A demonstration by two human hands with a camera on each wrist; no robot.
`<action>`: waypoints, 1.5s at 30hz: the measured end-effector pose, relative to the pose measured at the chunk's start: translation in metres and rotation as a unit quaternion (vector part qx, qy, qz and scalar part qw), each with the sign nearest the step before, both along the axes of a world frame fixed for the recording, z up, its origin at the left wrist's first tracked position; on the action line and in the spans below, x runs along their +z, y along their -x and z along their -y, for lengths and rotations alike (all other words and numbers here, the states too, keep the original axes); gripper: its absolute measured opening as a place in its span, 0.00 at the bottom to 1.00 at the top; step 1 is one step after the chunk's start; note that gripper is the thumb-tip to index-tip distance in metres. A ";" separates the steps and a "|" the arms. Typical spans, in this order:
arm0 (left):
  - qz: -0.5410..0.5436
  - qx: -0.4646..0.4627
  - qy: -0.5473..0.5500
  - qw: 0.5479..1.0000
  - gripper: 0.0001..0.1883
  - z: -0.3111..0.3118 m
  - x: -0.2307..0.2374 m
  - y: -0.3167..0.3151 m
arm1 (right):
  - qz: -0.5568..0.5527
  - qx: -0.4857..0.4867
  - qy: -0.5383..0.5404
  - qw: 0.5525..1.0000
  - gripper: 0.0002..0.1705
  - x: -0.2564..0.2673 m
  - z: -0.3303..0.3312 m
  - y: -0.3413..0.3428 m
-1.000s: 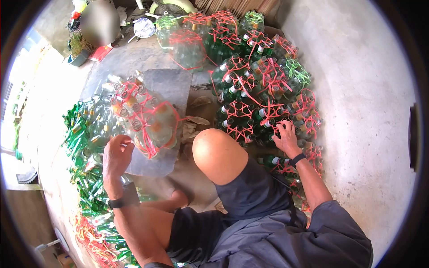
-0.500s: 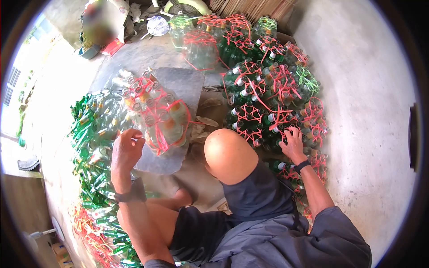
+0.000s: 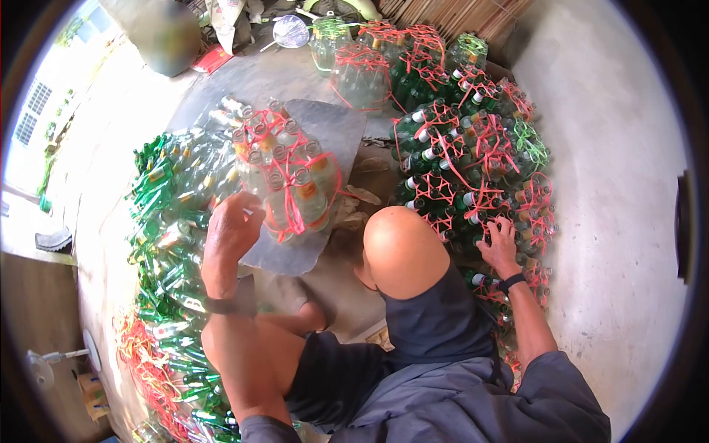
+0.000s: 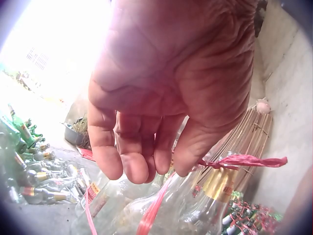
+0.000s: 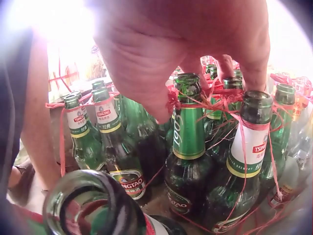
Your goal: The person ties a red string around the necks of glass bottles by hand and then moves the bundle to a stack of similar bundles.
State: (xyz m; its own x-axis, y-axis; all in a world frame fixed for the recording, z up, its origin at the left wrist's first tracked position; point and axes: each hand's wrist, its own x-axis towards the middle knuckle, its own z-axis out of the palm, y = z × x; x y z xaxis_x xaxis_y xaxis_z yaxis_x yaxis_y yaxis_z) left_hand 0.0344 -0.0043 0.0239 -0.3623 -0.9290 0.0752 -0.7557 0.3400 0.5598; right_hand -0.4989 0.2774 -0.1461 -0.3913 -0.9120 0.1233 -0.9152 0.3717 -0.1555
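Observation:
Fingers loosely bent, my left hand (image 3: pixel 233 240) hovers beside a bundle of clear glass bottles (image 3: pixel 317 196) bound with pink plastic twine. The left wrist view shows nothing in the palm; the thumb tip (image 4: pixel 183 166) overlaps the twine (image 4: pixel 252 160) by a bottle neck there. My right hand (image 3: pixel 502 247) rests down among the necks of green beer bottles (image 3: pixel 436 159) tied with the same twine. In the right wrist view its thumb (image 5: pixel 156 105) lies beside a green bottle (image 5: pixel 188 132), with the other fingertips behind the necks; I cannot tell whether they grip.
Loose green and clear bottles (image 3: pixel 166 251) are heaped at the left, with loose red twine (image 3: pixel 144 362) below them. Under the clear bundle lies a grey sheet (image 3: pixel 295 258). More tied bundles (image 3: pixel 362 81) stand along the back. My bent knee (image 3: pixel 406 240) sits between the hands; a wall (image 3: pixel 605 184) bounds the right.
The head view has swung left, so the scene sits further right in it. Both hands keep their places beside the clear bundle and among the green bottles.

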 end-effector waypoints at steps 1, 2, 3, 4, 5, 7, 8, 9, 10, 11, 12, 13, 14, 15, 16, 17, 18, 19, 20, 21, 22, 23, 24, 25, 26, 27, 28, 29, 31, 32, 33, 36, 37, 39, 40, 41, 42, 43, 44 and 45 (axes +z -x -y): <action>-0.003 -0.002 -0.001 1.000 0.13 -0.001 0.002 0.001 | 0.005 -0.002 0.000 1.000 0.35 0.000 0.000 0.000; -0.006 -0.004 -0.003 1.000 0.13 -0.002 0.003 0.001 | 0.006 0.001 0.000 1.000 0.35 0.001 0.000 0.000; -0.009 0.001 -0.005 1.000 0.14 -0.002 0.002 0.001 | 0.014 -0.003 -0.007 1.000 0.35 0.002 0.001 0.000; -0.009 0.004 -0.005 1.000 0.14 -0.001 0.001 0.001 | 0.021 -0.007 -0.014 1.000 0.35 0.003 0.001 0.000; -0.006 0.003 -0.006 1.000 0.14 -0.001 0.001 0.001 | 0.015 -0.001 -0.010 1.000 0.35 0.002 0.000 0.002; -0.004 0.007 -0.009 1.000 0.14 -0.001 0.001 0.001 | 0.010 0.014 -0.006 1.000 0.35 -0.002 -0.001 0.007; -0.004 0.011 -0.010 1.000 0.14 -0.001 0.002 0.002 | 0.004 0.025 -0.002 1.000 0.35 -0.004 -0.001 0.009; -0.001 0.016 -0.013 1.000 0.14 -0.002 0.003 0.003 | 0.010 0.025 -0.008 1.000 0.36 -0.003 -0.001 0.010; 0.002 0.020 -0.016 1.000 0.14 -0.003 0.005 0.004 | 0.010 0.028 -0.008 1.000 0.36 -0.003 0.000 0.011; 0.006 0.025 -0.023 0.999 0.15 -0.003 0.007 0.005 | 0.016 0.027 -0.011 0.999 0.36 -0.002 -0.001 0.011; 0.006 0.028 -0.024 0.999 0.15 -0.004 0.008 0.005 | 0.021 0.025 -0.014 0.999 0.36 -0.002 -0.001 0.012; 0.005 0.029 -0.029 0.999 0.15 -0.004 0.009 0.006 | 0.021 0.027 -0.015 0.999 0.36 -0.001 -0.001 0.014; 0.004 0.029 -0.035 0.999 0.15 -0.004 0.010 0.006 | 0.022 0.033 -0.023 0.999 0.36 0.000 0.000 0.016; 0.006 0.030 -0.037 0.999 0.15 -0.004 0.011 0.007 | 0.023 0.039 -0.031 0.998 0.36 -0.001 -0.001 0.020; 0.009 0.030 -0.039 0.999 0.15 -0.005 0.012 0.007 | 0.025 0.039 -0.033 0.998 0.36 -0.002 -0.002 0.025; 0.013 0.029 -0.040 0.999 0.15 -0.005 0.013 0.007 | 0.038 0.051 -0.031 0.998 0.36 -0.003 -0.002 0.031; 0.014 0.029 -0.041 0.999 0.15 -0.005 0.013 0.007 | 0.051 0.062 -0.029 0.996 0.36 0.000 0.000 0.032; 0.012 0.032 -0.042 0.999 0.15 -0.005 0.013 0.007 | 0.076 0.056 -0.023 0.995 0.36 0.004 0.001 0.034; 0.010 0.035 -0.043 0.998 0.15 -0.005 0.013 0.007 | 0.076 0.056 -0.024 0.995 0.36 0.008 0.002 0.035; 0.010 0.035 -0.044 0.998 0.15 -0.005 0.012 0.006 | 0.090 0.025 -0.040 0.995 0.35 0.016 0.003 0.033; 0.005 0.036 -0.043 0.998 0.15 -0.004 0.011 0.003 | 0.104 -0.007 -0.055 0.993 0.35 0.024 0.005 0.030; 0.000 0.036 -0.043 0.998 0.15 -0.004 0.010 0.002 | 0.061 0.009 -0.035 0.997 0.34 0.028 0.005 0.029; 0.001 0.034 -0.047 0.998 0.15 -0.003 0.009 0.000 | 0.062 0.007 -0.040 0.997 0.34 0.031 0.005 0.030; -0.001 0.033 -0.044 0.998 0.14 -0.003 0.009 -0.001 | 0.074 0.024 -0.012 0.997 0.33 0.037 0.008 0.029; -0.002 0.032 -0.039 0.999 0.14 -0.003 0.010 -0.003 | 0.085 0.041 0.018 0.995 0.32 0.043 0.012 0.028; 0.006 0.025 -0.021 0.999 0.13 -0.005 0.011 -0.003 | 0.083 0.059 0.032 0.994 0.30 0.053 0.016 0.023; 0.009 0.025 -0.023 0.999 0.13 -0.009 0.017 -0.001 | 0.087 0.059 0.030 0.994 0.30 0.064 0.020 0.018; -0.018 0.024 -0.039 0.999 0.13 -0.012 0.024 0.000 | 0.086 0.076 0.039 0.993 0.29 0.076 0.025 0.012; -0.064 0.021 -0.062 0.996 0.14 -0.021 0.039 0.002 | 0.101 0.101 0.033 0.989 0.25 0.100 0.034 0.001; -0.060 0.025 -0.064 0.996 0.14 -0.026 0.047 0.001 | 0.105 0.104 0.031 0.989 0.25 0.112 0.039 -0.005; -0.076 0.037 -0.075 0.994 0.14 -0.032 0.057 0.002 | 0.114 0.124 0.038 0.985 0.25 0.123 0.044 -0.013; -0.103 0.059 -0.098 0.988 0.14 -0.052 0.088 -0.001 | 0.129 0.154 0.033 0.979 0.23 0.157 0.062 -0.036; -0.122 0.054 -0.093 0.987 0.14 -0.061 0.097 -0.004 | 0.139 0.193 0.045 0.970 0.23 0.164 0.067 -0.040; -0.135 0.067 -0.104 0.983 0.14 -0.083 0.115 -0.008 | 0.164 0.252 0.066 0.952 0.21 0.180 0.077 -0.056; -0.130 0.071 -0.105 0.983 0.14 -0.095 0.116 -0.012 | 0.169 0.254 0.065 0.950 0.21 0.191 0.080 -0.067; -0.125 0.059 -0.079 0.987 0.13 -0.106 0.116 -0.017 | 0.187 0.289 0.069 0.936 0.21 0.203 0.083 -0.078; -0.121 0.045 -0.052 0.990 0.12 -0.116 0.115 -0.021 | 0.203 0.322 0.074 0.922 0.22 0.213 0.086 -0.088; -0.167 0.038 -0.058 0.983 0.11 -0.125 0.100 -0.030 | 0.213 0.337 0.075 0.914 0.23 0.220 0.088 -0.097; -0.110 0.057 -0.047 0.991 0.11 -0.137 0.090 -0.040 | 0.217 0.339 0.074 0.912 0.23 0.226 0.090 -0.104; -0.085 0.051 -0.024 0.995 0.11 -0.148 0.083 -0.047 | 0.208 0.368 0.092 0.901 0.24 0.232 0.093 -0.112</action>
